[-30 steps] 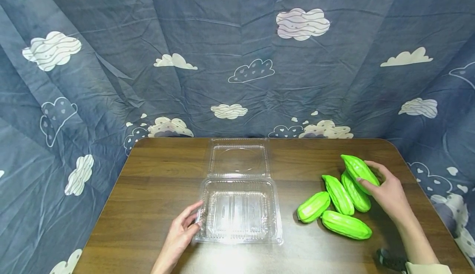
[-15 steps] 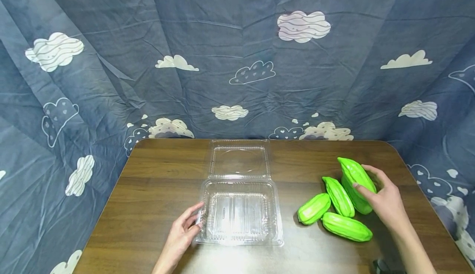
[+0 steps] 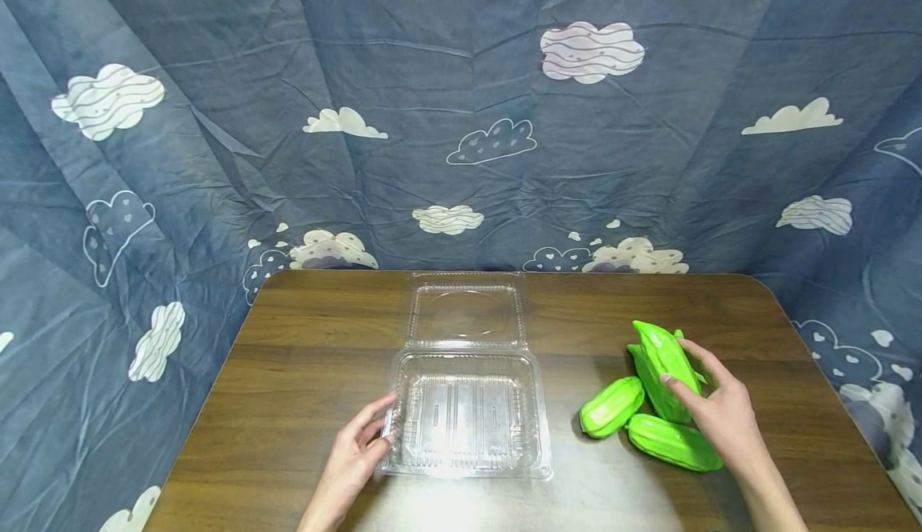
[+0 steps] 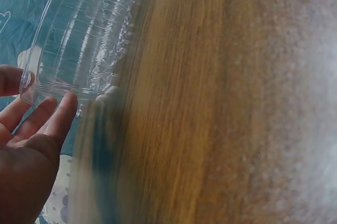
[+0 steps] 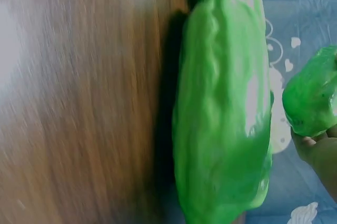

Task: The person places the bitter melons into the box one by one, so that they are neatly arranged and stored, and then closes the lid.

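My right hand (image 3: 720,408) grips a bright green ridged bitter melon (image 3: 663,352) between thumb and fingers, its pointed end facing away from me. In the right wrist view the held bitter melon (image 5: 313,97) is at the right edge. Below it in the head view lie other bitter melons, two of them partly hidden. One bitter melon (image 3: 611,408) lies to the left and another (image 3: 666,440) in front. My left hand (image 3: 349,448) holds the left rim of a clear plastic clamshell container (image 3: 540,428); the left wrist view shows fingertips (image 4: 68,100) at its corner.
The container's hinged lid (image 3: 520,308) lies opened flat behind its base. Both rest on a brown wooden table (image 3: 302,340). A blue curtain (image 3: 403,172) with cloud prints hangs along the table's back and sides.
My right hand has carried the held bitter melon leftward and slightly towards me, over the other melons. The left hand stays at the container's rim.
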`<state>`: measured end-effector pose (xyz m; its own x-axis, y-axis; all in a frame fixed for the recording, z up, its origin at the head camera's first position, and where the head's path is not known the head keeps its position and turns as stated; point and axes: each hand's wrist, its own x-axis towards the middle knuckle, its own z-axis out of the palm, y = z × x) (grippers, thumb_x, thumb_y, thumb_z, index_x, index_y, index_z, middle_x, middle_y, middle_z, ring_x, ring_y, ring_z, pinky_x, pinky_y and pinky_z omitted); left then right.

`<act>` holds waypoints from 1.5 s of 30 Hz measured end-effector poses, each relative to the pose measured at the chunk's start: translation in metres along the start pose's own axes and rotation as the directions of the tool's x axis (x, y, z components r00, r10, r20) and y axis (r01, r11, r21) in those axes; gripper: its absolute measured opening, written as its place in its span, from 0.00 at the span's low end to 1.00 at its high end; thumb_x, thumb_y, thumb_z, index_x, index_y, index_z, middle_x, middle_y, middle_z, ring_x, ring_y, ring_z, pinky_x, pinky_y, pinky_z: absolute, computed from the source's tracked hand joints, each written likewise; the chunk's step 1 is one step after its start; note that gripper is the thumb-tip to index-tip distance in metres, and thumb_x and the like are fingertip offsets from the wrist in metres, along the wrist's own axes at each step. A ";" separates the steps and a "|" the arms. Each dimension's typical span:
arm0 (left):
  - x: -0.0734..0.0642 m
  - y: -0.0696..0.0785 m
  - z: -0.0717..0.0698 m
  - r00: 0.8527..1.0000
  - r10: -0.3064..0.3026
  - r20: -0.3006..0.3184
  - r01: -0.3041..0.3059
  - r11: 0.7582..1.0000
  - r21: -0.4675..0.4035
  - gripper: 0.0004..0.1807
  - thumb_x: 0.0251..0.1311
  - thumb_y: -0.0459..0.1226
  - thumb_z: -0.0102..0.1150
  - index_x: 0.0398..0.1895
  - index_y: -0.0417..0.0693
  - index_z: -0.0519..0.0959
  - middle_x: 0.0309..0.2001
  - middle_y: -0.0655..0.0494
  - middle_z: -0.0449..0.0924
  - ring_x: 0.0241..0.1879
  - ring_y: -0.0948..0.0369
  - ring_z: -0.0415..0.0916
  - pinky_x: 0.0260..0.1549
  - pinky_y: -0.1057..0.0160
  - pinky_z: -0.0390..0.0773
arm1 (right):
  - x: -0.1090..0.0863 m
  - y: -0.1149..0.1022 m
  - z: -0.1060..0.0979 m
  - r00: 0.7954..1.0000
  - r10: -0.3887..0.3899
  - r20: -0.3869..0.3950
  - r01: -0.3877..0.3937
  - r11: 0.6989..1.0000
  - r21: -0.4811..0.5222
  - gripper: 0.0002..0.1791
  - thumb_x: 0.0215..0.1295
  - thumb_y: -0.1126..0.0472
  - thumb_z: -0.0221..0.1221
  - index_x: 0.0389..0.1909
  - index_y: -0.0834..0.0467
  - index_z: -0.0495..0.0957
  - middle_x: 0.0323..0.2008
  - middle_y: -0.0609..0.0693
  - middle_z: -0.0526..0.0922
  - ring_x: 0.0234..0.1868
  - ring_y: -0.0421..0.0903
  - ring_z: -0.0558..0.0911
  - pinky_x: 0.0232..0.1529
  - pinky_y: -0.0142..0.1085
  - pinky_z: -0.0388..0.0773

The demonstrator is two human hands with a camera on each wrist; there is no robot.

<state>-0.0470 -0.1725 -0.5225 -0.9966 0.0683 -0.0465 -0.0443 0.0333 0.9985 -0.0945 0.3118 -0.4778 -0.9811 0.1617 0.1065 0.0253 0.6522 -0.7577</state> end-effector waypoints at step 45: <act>-0.001 0.002 0.001 0.999 -0.036 -0.010 0.036 0.999 -0.041 0.32 0.55 0.19 0.55 0.66 0.42 0.71 0.64 0.38 0.70 0.57 0.46 0.73 0.47 0.65 0.77 | -0.049 -0.091 0.086 0.972 -0.185 0.144 0.109 0.899 0.423 0.31 0.60 0.65 0.67 0.64 0.58 0.70 0.59 0.56 0.77 0.58 0.35 0.74 0.53 0.24 0.70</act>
<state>-0.0461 -0.1714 -0.5205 -0.9950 0.0569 -0.0824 -0.0828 -0.0050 0.9965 -0.0649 0.1811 -0.4694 -0.9860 -0.0701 0.1516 -0.1655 0.2906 -0.9424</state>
